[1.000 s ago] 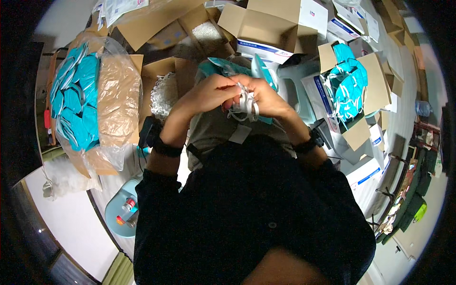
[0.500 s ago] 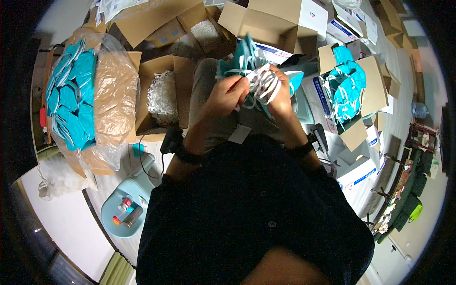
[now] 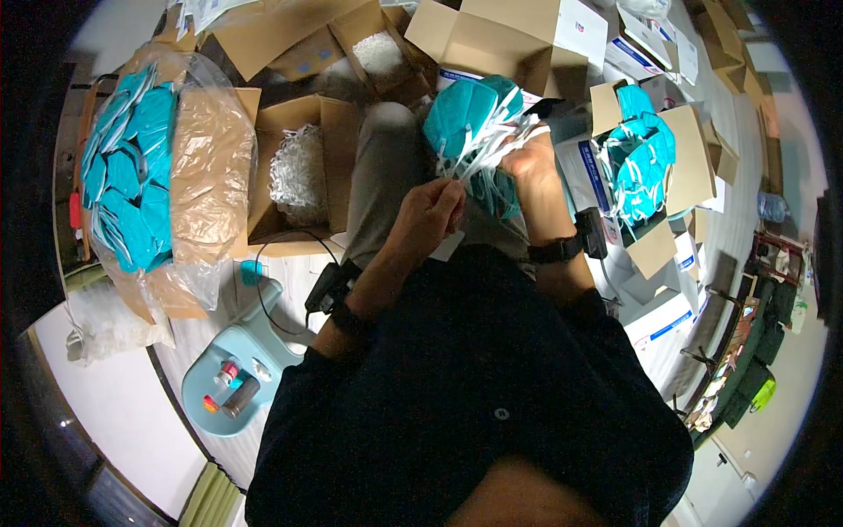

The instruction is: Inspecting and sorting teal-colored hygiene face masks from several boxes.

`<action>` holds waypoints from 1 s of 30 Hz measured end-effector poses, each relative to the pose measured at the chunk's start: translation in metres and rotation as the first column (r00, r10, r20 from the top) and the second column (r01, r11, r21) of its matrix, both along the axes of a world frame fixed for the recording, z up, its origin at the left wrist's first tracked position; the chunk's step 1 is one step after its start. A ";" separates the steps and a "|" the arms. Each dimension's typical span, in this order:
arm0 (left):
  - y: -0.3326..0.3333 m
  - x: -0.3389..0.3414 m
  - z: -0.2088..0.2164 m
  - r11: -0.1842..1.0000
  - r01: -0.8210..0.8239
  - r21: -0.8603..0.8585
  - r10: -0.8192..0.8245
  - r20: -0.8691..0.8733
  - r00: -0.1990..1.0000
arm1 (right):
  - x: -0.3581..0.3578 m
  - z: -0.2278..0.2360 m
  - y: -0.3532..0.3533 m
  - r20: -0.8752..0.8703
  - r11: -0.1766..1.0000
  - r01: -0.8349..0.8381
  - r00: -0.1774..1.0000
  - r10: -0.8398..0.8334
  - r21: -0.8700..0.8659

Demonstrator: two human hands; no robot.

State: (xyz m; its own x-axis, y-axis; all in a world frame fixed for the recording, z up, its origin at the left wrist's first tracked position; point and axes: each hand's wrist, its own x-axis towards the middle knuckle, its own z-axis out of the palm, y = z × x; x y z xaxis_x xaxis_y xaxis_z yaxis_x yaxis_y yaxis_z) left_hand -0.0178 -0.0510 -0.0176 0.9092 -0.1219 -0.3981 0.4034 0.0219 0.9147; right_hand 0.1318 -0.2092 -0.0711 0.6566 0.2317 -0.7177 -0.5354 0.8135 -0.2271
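Note:
Teal face masks (image 3: pixel 461 114) with white straps are bunched above my lap at the top centre. My right hand (image 3: pixel 532 160) is closed around the gathered straps (image 3: pixel 483 156), holding the bunch at its right side. Below and to the left, my left hand (image 3: pixel 426 213) is pinched on strap ends drawn down from the bunch. Some masks hang lower, between the two hands, partly hidden by the straps. My fingertips and the exact number of masks are hidden.
On the left, a plastic-lined carton holds stacked masks (image 3: pixel 132 167); beside it a cardboard box (image 3: pixel 341 158) holds white straps. Another carton (image 3: pixel 694 154) of masks stands at right. An open box (image 3: pixel 492 44) lies ahead. A pale blue stool (image 3: pixel 200 386) carries bottles.
The mask bunch has turned so broad teal faces show, with straps stretched down from it. My left hand has moved down, pulling the strap ends; my right hand has moved slightly right.

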 end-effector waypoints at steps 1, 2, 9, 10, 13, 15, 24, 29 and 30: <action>0.002 -0.007 -0.002 1.000 -0.011 -0.016 0.011 -0.011 1.000 | 0.006 -0.008 -0.004 0.001 0.999 0.018 1.000 -0.018 -0.039; 0.007 -0.014 -0.004 0.999 0.024 0.021 -0.025 0.007 1.000 | 0.009 -0.013 -0.006 0.002 0.996 0.034 0.999 -0.034 -0.079; 0.020 -0.050 -0.004 0.996 0.089 -0.027 -0.083 0.159 0.984 | 0.017 -0.010 -0.050 0.307 0.998 -0.038 0.951 0.018 0.058; 0.021 -0.040 -0.010 0.981 0.075 -0.180 -0.049 0.148 0.988 | 0.016 -0.016 -0.054 0.445 0.926 -0.238 0.891 0.088 0.294; 0.024 -0.019 -0.027 0.563 -0.193 -0.804 0.023 -0.218 0.976 | -0.016 0.036 0.003 0.378 0.997 -0.056 0.923 0.074 -0.058; 0.028 -0.006 -0.024 0.450 -0.201 -0.870 -0.033 -0.242 0.970 | -0.020 0.043 0.006 0.390 0.997 -0.042 0.919 0.065 -0.068; 0.025 -0.010 -0.041 0.474 -0.278 -0.836 0.121 -0.251 0.960 | -0.028 0.057 0.010 0.400 0.997 -0.008 0.916 0.039 -0.078; 0.035 -0.007 -0.051 0.428 -0.400 -0.811 0.159 -0.368 0.916 | -0.026 0.047 -0.019 0.556 0.976 -0.155 0.830 0.044 0.154; 0.038 -0.005 -0.053 0.326 -0.440 -0.836 0.135 -0.420 0.897 | -0.025 0.046 -0.020 0.413 0.999 0.012 0.911 0.002 -0.031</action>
State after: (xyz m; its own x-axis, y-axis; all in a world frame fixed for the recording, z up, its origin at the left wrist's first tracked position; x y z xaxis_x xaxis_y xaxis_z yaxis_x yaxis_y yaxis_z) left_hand -0.0230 -0.0132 -0.0702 0.8602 -0.2891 -0.4201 0.3741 0.9175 0.1347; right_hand 0.1066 -0.2291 -0.0249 0.8969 0.2094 -0.3895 -0.3844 0.8046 -0.4525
